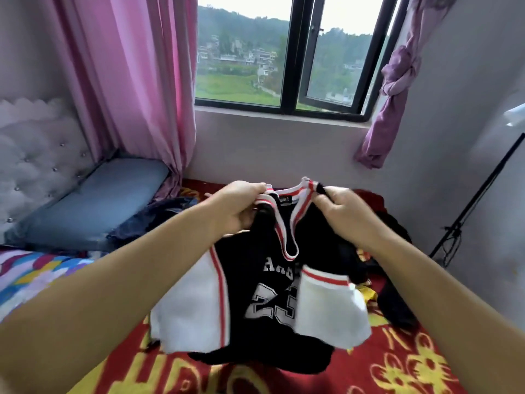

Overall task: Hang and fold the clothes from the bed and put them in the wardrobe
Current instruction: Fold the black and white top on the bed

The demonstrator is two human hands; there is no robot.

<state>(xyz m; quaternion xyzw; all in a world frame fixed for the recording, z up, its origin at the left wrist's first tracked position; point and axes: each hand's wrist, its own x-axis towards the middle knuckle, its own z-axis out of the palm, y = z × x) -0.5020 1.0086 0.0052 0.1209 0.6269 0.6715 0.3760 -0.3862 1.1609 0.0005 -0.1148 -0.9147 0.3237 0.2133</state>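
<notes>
A black jersey with white sleeves, red-and-white trim and the number 23 hangs in front of me over the bed. My left hand grips its left shoulder by the collar. My right hand pinches the right shoulder next to the collar. The jersey's hem touches the red and yellow bedcover. More dark clothes lie on the bed behind and to the right of the jersey, and a dark blue garment lies to the left.
A blue pillow leans against the padded headboard at the left. Pink curtains flank the window beyond the bed. A black stand leans by the right wall. A colourful blanket lies at the left.
</notes>
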